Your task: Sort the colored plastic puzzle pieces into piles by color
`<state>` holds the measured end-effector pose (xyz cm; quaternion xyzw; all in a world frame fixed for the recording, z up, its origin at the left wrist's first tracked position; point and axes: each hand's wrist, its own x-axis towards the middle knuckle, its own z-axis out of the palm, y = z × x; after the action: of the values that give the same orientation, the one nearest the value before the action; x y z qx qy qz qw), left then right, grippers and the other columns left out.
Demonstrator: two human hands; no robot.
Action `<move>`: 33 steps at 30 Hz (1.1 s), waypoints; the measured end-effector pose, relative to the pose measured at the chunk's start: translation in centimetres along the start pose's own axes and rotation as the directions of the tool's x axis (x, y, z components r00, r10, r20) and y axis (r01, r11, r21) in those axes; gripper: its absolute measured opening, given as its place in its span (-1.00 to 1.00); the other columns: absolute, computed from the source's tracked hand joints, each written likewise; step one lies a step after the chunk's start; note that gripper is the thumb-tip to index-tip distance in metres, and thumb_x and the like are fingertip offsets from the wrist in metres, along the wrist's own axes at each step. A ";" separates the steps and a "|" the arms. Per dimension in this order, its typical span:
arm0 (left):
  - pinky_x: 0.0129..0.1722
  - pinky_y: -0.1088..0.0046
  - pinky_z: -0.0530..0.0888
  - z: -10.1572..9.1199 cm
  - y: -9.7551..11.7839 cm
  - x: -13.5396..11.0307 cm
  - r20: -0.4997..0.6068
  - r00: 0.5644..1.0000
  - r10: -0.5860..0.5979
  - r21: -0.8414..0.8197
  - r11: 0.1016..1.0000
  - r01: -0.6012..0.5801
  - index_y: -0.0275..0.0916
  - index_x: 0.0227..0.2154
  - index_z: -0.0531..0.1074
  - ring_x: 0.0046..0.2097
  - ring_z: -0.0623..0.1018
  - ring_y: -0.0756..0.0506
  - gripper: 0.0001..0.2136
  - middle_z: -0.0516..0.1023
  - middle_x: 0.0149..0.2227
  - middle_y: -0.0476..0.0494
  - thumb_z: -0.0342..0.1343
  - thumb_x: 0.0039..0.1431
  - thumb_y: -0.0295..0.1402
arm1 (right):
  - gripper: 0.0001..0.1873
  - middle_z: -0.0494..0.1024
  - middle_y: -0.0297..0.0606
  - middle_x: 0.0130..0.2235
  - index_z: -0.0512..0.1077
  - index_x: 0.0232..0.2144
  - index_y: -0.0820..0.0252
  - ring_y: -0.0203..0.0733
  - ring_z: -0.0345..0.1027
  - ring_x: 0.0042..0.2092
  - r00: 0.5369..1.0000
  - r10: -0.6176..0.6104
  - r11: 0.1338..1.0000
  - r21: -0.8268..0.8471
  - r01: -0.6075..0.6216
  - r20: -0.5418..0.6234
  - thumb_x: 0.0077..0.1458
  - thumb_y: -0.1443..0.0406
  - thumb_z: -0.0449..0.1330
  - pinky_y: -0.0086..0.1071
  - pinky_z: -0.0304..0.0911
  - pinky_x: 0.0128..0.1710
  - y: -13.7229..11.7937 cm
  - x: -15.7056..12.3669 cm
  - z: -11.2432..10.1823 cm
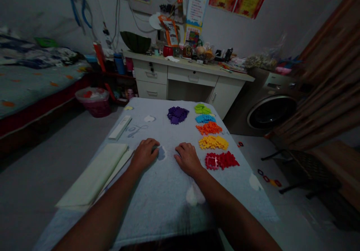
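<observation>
Pale blue: noted for the cloth [168, 194] over the table, with white hearts printed on it. Found the left hand [144, 154] near the middle, palm down, fingers loosely bent, thumb apart from them, just beside a heart print [162, 154]. Saw the right hand [188, 158] likewise palm down, thumb and fingertips apart, low on the cloth. Logged the two hands as near each other, with a strip of cloth between.

Recorded small toothed pieces in colour heaps. Traced a row down the right side, far to near: green pieces [202, 109], blue pieces [205, 118], orange pieces [209, 128], yellow pieces [213, 143], red pieces [228, 160]. Marked a red square [212, 161] at the left end of the last heap. Sighted purple pieces [177, 115] at the far middle, beyond both hands. Placed the right hand nearest the yellow and red.

At left, noted pale folded sheets [94, 174] beside the left forearm, and a long white box [120, 127] farther off. Beyond the table, saw a cluttered white desk [152, 74], a washer [239, 114] to its right, a bin [97, 105] and bed [36, 80] to the left.
</observation>
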<state>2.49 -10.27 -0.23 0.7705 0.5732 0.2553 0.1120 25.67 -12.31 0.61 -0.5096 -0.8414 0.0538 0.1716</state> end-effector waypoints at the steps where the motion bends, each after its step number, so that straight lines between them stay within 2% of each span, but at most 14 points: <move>1: 0.02 0.19 0.37 0.0 0.0 0.0 -0.001 1.000 0.003 0.001 1.000 -0.003 -0.19 -0.20 0.47 -0.05 0.43 -0.23 -0.78 0.51 -0.11 -0.17 -0.01 0.14 -0.33 | -0.70 0.41 -0.14 0.01 0.43 -0.01 0.12 -0.03 0.20 0.01 1.000 0.000 1.000 0.001 0.000 0.000 0.22 0.20 0.16 -0.16 0.15 0.00 0.0 0.0 0.0; 13: 0.00 0.18 0.38 0.1 0.4 -0.2 -0.017 0.999 0.037 0.086 0.996 -0.035 -0.20 -0.19 0.47 -0.06 0.42 -0.25 -0.78 0.50 -0.09 -0.22 -0.02 0.16 -0.36 | -0.71 0.43 -0.16 0.00 0.43 -0.02 0.12 -0.07 0.21 0.01 1.000 -0.011 1.000 0.028 0.012 -0.014 0.26 0.17 0.12 -0.18 0.14 0.03 0.3 -0.1 0.0; 21: -0.02 0.15 0.37 0.5 1.7 -0.3 0.055 0.991 0.126 0.281 0.950 -0.136 -0.18 -0.12 0.48 -0.06 0.42 -0.28 -0.72 0.50 -0.09 -0.27 -0.07 0.19 -0.44 | -0.73 0.45 -0.16 0.01 0.45 -0.05 0.14 -0.06 0.23 0.03 1.000 -0.012 0.999 0.040 0.011 0.023 0.23 0.19 0.16 -0.18 0.14 0.03 0.2 -0.1 -0.4; 24: -0.05 0.15 0.37 0.7 2.0 -0.2 0.085 0.985 0.148 0.305 0.938 -0.168 -0.19 -0.11 0.49 -0.07 0.43 -0.28 -0.70 0.51 -0.10 -0.29 -0.11 0.22 -0.45 | -0.74 0.50 -0.17 -0.05 0.45 -0.07 0.17 -0.12 0.29 -0.01 0.997 -0.034 0.990 0.141 0.024 0.067 0.25 0.21 0.13 -0.23 0.17 0.02 0.3 -0.2 -1.9; 26: -0.06 0.14 0.37 0.8 2.1 -0.2 0.093 0.984 0.154 0.305 0.936 -0.175 -0.21 -0.10 0.49 -0.07 0.43 -0.29 -0.69 0.51 -0.09 -0.31 -0.12 0.23 -0.44 | -0.74 0.53 -0.17 -0.08 0.45 -0.06 0.19 -0.16 0.34 -0.04 0.999 -0.014 0.974 0.228 0.003 0.046 0.26 0.22 0.10 -0.27 0.19 0.02 1.1 -0.5 -3.7; 30: -0.04 0.13 0.37 0.6 2.4 -0.4 0.122 0.988 0.097 0.291 0.948 -0.129 -0.21 -0.08 0.47 -0.04 0.42 -0.30 -0.70 0.49 -0.03 -0.30 -0.07 0.19 -0.42 | -0.75 0.55 -0.17 -0.12 0.46 -0.12 0.19 -0.18 0.40 -0.11 0.981 0.183 0.940 0.304 -0.154 -0.070 0.23 0.24 0.07 -0.31 0.24 -0.03 5.1 -2.3 -8.0; 33: -0.05 0.10 0.37 0.1 3.7 -0.8 0.193 0.979 0.062 0.252 0.961 -0.110 -0.17 -0.08 0.46 -0.02 0.43 -0.31 -0.70 0.49 -0.02 -0.28 0.00 0.13 -0.39 | -0.75 0.56 -0.14 -0.17 0.48 -0.23 0.22 -0.15 0.40 -0.13 0.912 0.379 0.914 0.215 -0.343 -0.156 0.21 0.23 0.04 -0.30 0.24 -0.06 9.4 -4.8 -10.1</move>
<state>5.44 -12.14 1.18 0.8230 0.5550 0.1102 0.0506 39.09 -12.91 6.44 -0.6415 -0.7029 0.1118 0.2861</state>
